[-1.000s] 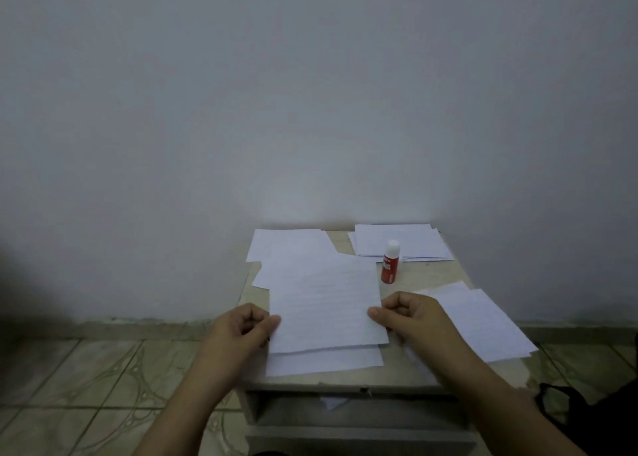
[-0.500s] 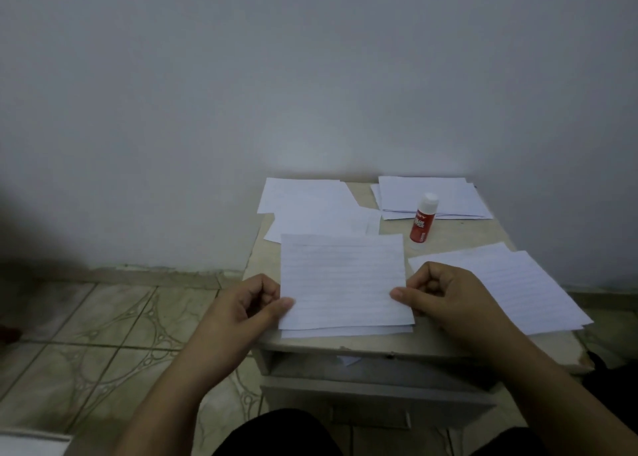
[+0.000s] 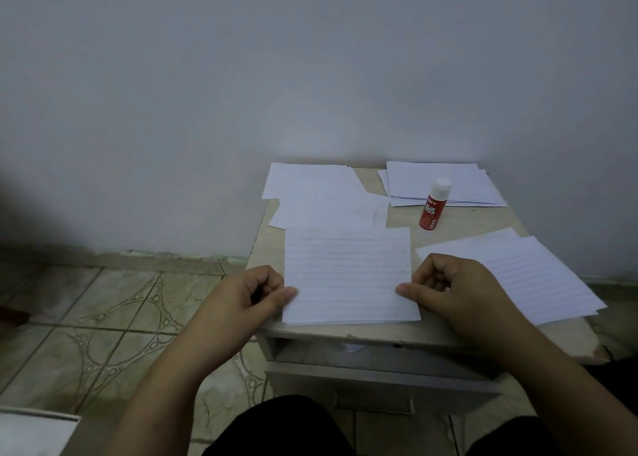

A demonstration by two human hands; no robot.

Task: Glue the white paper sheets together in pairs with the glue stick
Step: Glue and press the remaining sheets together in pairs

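White lined sheet hides sheets beneath.

My forearms are bare right down to the wrists, with no sleeve showing on either. My left grip and right grip carry no rings, watch or bands that I can see. At the near edge, dark, plain black clothing covers my legs.

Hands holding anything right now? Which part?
Yes: the lined sheet at the table's front. Left hand pinches its left edge, right hand its right edge, both near the lower corners.
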